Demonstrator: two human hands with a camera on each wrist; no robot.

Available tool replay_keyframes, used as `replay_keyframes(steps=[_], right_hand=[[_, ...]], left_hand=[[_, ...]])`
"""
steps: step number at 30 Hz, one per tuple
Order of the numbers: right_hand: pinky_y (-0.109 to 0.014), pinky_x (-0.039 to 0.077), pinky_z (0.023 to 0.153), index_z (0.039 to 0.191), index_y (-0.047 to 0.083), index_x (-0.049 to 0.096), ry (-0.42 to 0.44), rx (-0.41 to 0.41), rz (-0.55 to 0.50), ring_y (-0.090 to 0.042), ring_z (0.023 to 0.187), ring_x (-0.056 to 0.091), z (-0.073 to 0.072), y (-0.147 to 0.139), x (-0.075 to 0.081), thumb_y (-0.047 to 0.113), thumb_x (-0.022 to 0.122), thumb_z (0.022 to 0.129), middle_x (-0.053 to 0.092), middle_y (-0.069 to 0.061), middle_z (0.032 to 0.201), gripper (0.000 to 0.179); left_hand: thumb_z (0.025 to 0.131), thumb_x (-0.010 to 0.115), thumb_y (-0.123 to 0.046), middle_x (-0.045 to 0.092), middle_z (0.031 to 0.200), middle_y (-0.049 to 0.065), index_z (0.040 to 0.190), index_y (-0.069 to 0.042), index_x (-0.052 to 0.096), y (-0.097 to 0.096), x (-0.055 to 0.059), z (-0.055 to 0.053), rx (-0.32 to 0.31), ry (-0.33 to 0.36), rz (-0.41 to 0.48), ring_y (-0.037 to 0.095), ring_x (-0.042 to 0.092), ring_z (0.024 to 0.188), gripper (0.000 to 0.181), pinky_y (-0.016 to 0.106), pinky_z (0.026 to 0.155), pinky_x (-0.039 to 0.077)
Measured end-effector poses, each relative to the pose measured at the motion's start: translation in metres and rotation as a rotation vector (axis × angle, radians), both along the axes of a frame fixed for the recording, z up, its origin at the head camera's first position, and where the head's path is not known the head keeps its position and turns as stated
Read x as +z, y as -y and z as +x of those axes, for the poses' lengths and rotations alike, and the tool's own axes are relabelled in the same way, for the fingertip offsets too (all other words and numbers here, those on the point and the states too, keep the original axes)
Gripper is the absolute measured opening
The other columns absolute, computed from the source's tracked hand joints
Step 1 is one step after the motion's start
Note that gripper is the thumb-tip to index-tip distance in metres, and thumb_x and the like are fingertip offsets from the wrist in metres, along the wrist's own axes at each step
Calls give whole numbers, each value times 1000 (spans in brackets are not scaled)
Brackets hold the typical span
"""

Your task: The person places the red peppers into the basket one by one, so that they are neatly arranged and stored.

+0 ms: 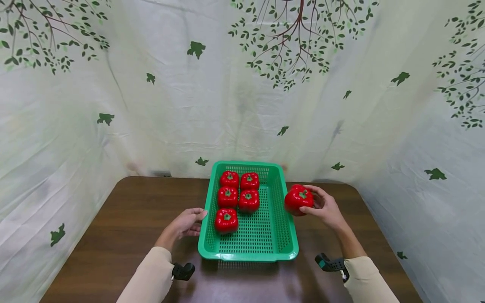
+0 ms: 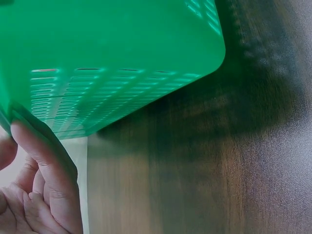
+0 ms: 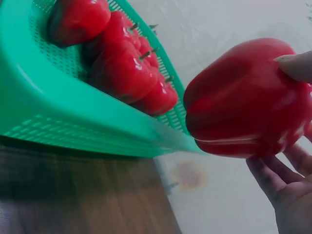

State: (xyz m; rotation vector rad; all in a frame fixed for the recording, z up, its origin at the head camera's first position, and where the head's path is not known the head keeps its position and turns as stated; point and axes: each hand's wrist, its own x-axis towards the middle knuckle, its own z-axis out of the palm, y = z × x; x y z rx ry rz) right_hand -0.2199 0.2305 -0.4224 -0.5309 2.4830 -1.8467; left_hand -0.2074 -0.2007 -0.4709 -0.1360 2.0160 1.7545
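Observation:
A green plastic basket (image 1: 267,246) holds several red bell peppers (image 1: 226,221) along its left and middle; its right side shows bare mesh. At the basket's left rim my left hand (image 1: 190,223) pinches the edge between thumb and fingers. In the left wrist view those fingers (image 2: 46,156) meet the basket wall (image 2: 122,39). Just outside the right rim, my right hand (image 1: 326,208) holds another red bell pepper (image 1: 297,200) above the table. The right wrist view has this pepper (image 3: 239,102) between thumb and fingers, with its lobed bottom facing the basket.
The basket stands on a dark brown wooden table (image 1: 140,214). Behind and beside the table hangs a pale cloth (image 1: 170,109) printed with leaves and branches. Each wrist wears a black camera band, one left (image 1: 183,271) and one right (image 1: 329,264).

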Motion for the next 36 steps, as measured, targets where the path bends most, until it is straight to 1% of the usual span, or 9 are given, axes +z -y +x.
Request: replay_keyframes(steps=[4, 7, 12, 17, 20, 24, 26, 31, 36], right_hand=[[-26, 52, 87, 137, -1, 43, 22, 52, 13, -35, 119, 51, -5, 8, 6, 4, 73, 83, 47, -23, 134, 62], [-28, 52, 88, 136, -1, 43, 47, 93, 8, -42, 122, 48, -9, 13, 9, 3, 73, 82, 47, -23, 134, 62], [-34, 54, 86, 133, -2, 46, 79, 143, 22, -40, 117, 52, -15, 22, 9, 4, 77, 80, 50, -23, 132, 62], [-39, 55, 83, 132, 1, 49, 76, 175, 92, -37, 111, 56, -22, 32, 7, 10, 80, 78, 55, -21, 128, 63], [-41, 54, 85, 132, 1, 49, 90, 200, 122, -38, 112, 55, -25, 40, 3, 11, 79, 78, 55, -21, 127, 63], [-41, 54, 85, 132, 0, 47, 120, 231, 131, -38, 115, 53, -29, 50, -5, 9, 78, 79, 53, -22, 129, 62], [-41, 55, 84, 132, 1, 48, 127, 238, 137, -38, 116, 52, -31, 54, -9, 10, 78, 78, 53, -21, 129, 62], [-41, 54, 85, 130, 2, 49, 126, 226, 184, -38, 118, 51, -31, 65, -15, 10, 79, 78, 52, -19, 130, 61], [-41, 55, 82, 130, 3, 49, 167, 215, 208, -36, 116, 52, -30, 73, -20, 9, 80, 75, 52, -16, 128, 63]], left_hand=[[102, 48, -24, 65, 86, 5, 117, 2, 54, 0, 0, 0, -3, -6, 5, 17, 65, 70, 31, 29, 63, 55], [102, 48, -24, 66, 86, 5, 117, 2, 54, 0, 0, -1, -6, -7, 9, 17, 66, 71, 31, 29, 64, 55], [101, 48, -23, 65, 86, 5, 117, 1, 55, 0, -2, -1, -2, -3, 8, 17, 65, 71, 30, 29, 64, 55], [101, 48, -23, 65, 85, 4, 116, 1, 55, 0, -3, -2, -3, -2, 14, 17, 65, 71, 29, 29, 64, 55], [102, 48, -23, 65, 85, 4, 115, 1, 55, 0, -3, -2, -7, -2, 15, 16, 65, 71, 28, 28, 63, 55], [102, 47, -23, 65, 85, 3, 115, 1, 55, 1, -2, -1, -13, -5, 12, 16, 65, 71, 28, 28, 63, 54], [102, 47, -23, 65, 85, 3, 115, 1, 55, 1, -2, 0, -14, -7, 11, 16, 65, 71, 28, 28, 63, 54], [102, 47, -23, 65, 86, 4, 117, 1, 54, 1, -1, 0, -6, -3, 7, 17, 65, 72, 29, 30, 65, 55], [102, 48, -23, 64, 88, 5, 118, 2, 54, -1, -3, 0, 1, -4, 7, 17, 64, 72, 30, 30, 66, 55]])
